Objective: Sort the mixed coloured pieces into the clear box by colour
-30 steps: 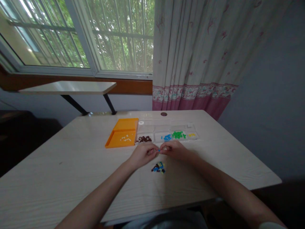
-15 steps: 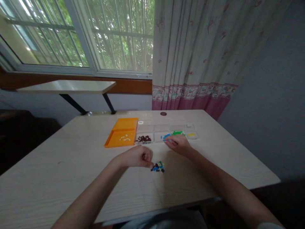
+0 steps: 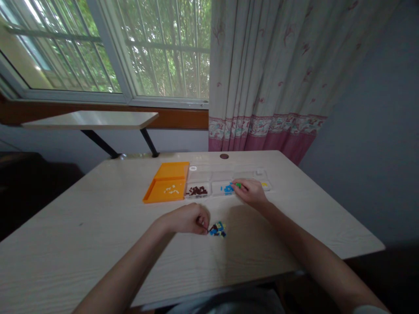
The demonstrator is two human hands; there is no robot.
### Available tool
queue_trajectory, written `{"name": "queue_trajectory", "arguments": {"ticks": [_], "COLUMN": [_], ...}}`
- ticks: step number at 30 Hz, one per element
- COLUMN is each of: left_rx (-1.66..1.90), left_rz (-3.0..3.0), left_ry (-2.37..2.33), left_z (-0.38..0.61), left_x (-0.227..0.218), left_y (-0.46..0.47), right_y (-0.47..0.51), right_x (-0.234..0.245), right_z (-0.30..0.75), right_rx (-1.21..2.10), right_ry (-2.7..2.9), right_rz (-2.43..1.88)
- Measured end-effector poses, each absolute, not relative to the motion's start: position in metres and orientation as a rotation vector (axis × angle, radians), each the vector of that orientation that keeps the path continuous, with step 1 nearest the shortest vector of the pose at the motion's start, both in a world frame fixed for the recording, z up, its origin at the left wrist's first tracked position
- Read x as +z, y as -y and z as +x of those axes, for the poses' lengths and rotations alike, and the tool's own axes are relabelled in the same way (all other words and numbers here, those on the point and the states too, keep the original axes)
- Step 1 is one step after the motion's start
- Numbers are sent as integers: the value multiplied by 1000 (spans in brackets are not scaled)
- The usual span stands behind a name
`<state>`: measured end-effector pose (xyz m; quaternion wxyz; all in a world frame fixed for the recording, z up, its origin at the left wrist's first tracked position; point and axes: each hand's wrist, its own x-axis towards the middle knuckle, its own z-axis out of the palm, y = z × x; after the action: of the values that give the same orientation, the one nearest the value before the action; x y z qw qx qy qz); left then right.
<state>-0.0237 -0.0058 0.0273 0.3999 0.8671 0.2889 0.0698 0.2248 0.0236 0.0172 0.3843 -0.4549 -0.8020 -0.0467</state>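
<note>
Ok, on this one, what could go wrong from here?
The right hand is low over the clear tray, by the blue pieces and the green ones; a brush could mix the colours. The left hand is right at the edge of the multicoloured cluster on the table, so a nudge might disturb it.

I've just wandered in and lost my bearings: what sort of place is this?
Probably a room in a home, perhaps a study corner: a pale desk with a small raised shelf stands by a barred window, and a flowered curtain hangs beside the glass.
</note>
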Motion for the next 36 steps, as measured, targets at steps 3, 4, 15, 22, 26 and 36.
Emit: {"name": "queue_trajectory", "arguments": {"ticks": [3,4,15,22,26,36], "left_rx": [221,252,804,645,575,521], "left_rz": [2177,2176,2204,2459,2540,2604], "left_ry": [-752,-773,-1145,-1152,-1135,-1118], "left_z": [-28,-28,-8,-10,-11,-12], "left_x": [25,24,9,10,11,12], "left_y": [1,-1,-4,-2,-1,0], "right_y": [-29,-31,-17,-16,-24,-23], "right_x": [10,9,6,16,30,33], "right_z": [224,224,204,210,230,237], "right_rx": [-22,4,141,291,405,582], "right_ry": [2022,2016,2325,2592,2652,2734], "right_rz": [-1331,-1386,-1264,-1235,-1281,-1277]}}
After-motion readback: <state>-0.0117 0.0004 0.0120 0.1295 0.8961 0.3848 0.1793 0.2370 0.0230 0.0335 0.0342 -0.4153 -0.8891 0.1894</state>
